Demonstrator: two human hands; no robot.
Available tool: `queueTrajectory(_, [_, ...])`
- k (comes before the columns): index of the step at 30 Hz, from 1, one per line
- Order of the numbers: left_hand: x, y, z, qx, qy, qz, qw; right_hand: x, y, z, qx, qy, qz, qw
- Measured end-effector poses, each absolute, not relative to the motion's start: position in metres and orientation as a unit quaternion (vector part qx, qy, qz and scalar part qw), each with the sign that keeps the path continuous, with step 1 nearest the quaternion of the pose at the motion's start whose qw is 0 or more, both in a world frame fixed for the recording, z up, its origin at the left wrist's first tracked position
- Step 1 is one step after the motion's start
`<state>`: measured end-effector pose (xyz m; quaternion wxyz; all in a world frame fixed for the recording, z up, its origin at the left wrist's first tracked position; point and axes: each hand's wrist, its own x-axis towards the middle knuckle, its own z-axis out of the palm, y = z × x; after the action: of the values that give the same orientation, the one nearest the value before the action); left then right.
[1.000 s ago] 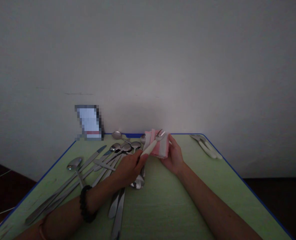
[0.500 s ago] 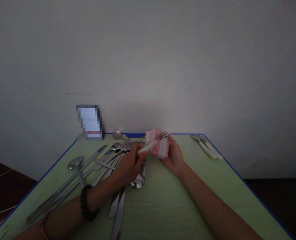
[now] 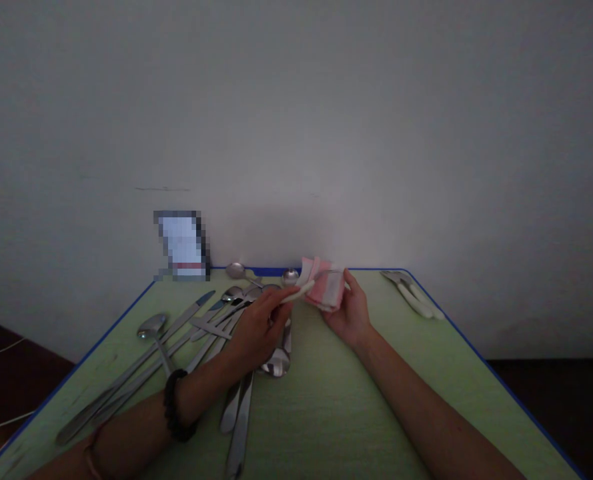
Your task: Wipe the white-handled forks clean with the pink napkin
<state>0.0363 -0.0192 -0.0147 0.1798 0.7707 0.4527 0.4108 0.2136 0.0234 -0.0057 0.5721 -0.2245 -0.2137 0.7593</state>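
My left hand (image 3: 263, 327) grips a fork (image 3: 303, 291) by its white handle. The fork's metal head lies against a folded pink-and-white striped cloth (image 3: 321, 290) and looks blurred. From the right, my right hand (image 3: 350, 310) holds that cloth, with fingers behind it and along its right edge. Both hands are above the middle of the table, near its far edge. Under and beside my left hand lies a pile of metal cutlery, with a large spoon (image 3: 277, 363) just below it and a round-bowled spoon (image 3: 290, 276) behind.
Two white-handled pieces of cutlery (image 3: 416, 300) lie at the far right of the green table (image 3: 336, 427). Several knives and a ladle-like spoon (image 3: 152, 325) spread over the left side. A blurred-out phone-like device (image 3: 181, 245) leans at the wall (image 3: 296, 133).
The cloth has shifted slightly right and tilted in my right hand. The fork's head has turned and now lies against the cloth, its tines harder to see.
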Motion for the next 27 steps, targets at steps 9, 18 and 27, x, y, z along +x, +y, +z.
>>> queueTrajectory(9, [0.037, -0.022, -0.011, 0.77, 0.464, 0.401, 0.175, 0.21, 0.029, -0.022, -0.272, -0.215, 0.748, 0.566])
queueTrajectory(18, [0.034, -0.017, -0.01, 0.692, 0.504, 0.495, 0.15, 0.21, 0.02, -0.015, -0.281, -0.309, 0.737, 0.531])
queueTrajectory(27, [0.034, -0.018, -0.01, 0.702, 0.497, 0.486, 0.157, 0.218, 0.02, -0.015, -0.304, -0.366, 0.745, 0.468])
